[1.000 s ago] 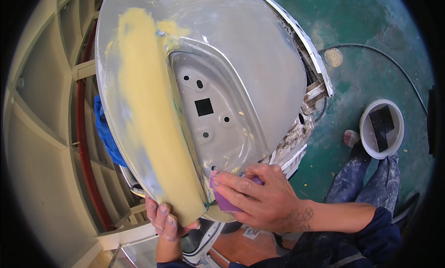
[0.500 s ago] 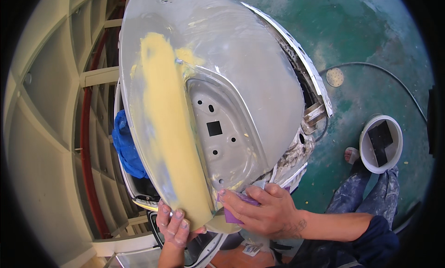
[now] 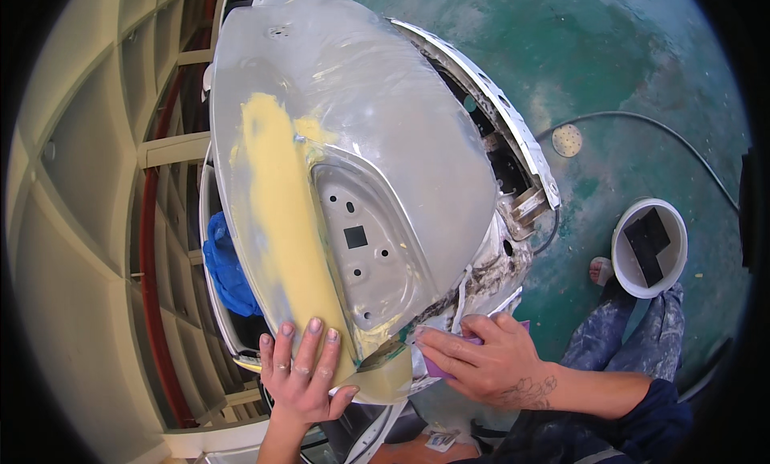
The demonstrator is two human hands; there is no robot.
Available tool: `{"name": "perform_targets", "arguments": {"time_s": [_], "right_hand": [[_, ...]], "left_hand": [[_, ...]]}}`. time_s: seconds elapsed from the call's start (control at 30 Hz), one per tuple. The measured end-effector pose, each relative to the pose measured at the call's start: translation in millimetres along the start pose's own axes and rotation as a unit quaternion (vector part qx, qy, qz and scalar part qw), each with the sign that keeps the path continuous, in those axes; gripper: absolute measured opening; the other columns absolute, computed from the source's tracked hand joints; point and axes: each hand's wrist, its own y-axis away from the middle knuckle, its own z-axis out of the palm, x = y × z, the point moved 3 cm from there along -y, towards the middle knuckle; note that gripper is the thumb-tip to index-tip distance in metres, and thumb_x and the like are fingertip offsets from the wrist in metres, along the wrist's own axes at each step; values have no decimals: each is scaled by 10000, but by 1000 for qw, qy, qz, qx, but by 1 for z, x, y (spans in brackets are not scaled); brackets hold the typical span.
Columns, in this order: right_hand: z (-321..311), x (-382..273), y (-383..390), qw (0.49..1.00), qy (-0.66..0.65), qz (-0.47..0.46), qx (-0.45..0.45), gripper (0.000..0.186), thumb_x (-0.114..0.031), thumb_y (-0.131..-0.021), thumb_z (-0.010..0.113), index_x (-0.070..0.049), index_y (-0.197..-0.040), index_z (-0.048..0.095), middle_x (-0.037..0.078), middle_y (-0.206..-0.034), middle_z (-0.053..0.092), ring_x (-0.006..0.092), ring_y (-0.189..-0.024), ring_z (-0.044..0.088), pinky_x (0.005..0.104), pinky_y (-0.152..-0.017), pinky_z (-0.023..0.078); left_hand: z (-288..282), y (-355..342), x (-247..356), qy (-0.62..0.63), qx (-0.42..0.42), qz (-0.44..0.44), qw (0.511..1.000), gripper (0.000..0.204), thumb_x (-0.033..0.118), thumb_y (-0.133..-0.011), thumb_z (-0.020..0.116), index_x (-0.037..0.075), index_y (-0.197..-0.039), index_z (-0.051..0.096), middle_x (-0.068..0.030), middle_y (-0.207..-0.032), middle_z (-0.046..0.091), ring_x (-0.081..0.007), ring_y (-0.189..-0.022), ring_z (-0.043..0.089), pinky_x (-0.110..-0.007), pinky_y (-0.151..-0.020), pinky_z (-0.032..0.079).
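A grey car lid panel point(image 3: 401, 127) lies before me, with a long band of yellow body filler point(image 3: 281, 199) down its left side and a recess with holes point(image 3: 353, 259) beside it. My left hand point(image 3: 301, 376) rests flat on the near end of the filler, fingers spread. Closed around purple sandpaper point(image 3: 433, 366), my right hand point(image 3: 493, 360) is at the panel's near right corner. The fingers cover much of the sandpaper. Just left of that hand, a greenish bare patch point(image 3: 383, 353) shows beside the filler.
A white bucket point(image 3: 683, 251) containing a black piece stands right, near legs in dusty blue trousers point(image 3: 593, 328). A hose point(image 3: 658, 125) and a pale perforated disc point(image 3: 567, 141) lie on the green floor. Blue plastic point(image 3: 228, 263) is tucked left of the panel, beside a beige structure point(image 3: 80, 303).
My left hand has gone from curling at the panel's near edge to lying flat on the filler. The right hand has shifted slightly right with the sandpaper. The view has shifted slightly.
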Motion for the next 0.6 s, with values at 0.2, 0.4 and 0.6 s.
{"name": "perform_targets", "arguments": {"time_s": [0.2,0.4,0.6], "right_hand": [[-8,28,42,995,-45,92,-13,409,-173,-818,788,-120,-1222,755,-45,-1353,697,248,-953,572,393,-774,435],[7,57,116,981,-57,163,-84,349,-158,-861,778,-122,-1208,774,-53,-1284,729,244,-952,552,379,-813,439],[-13,79,190,968,-35,216,-123,285,-155,-882,766,-113,-1162,795,-41,-1228,755,249,-955,570,381,-832,449]], "left_hand": [[-39,-97,-4,-36,-153,6,988,765,675,-998,493,118,-1511,601,-115,-1598,530,-353,-1518,436,-604,-1281,198],[-20,-201,-68,-117,-155,68,979,706,588,-1032,492,152,-1587,494,-96,-1662,442,-299,-1577,338,-516,-1329,183],[5,-284,-158,-191,-189,-5,963,634,550,-1110,349,177,-1607,478,-60,-1681,431,-238,-1583,334,-453,-1330,199]]}}
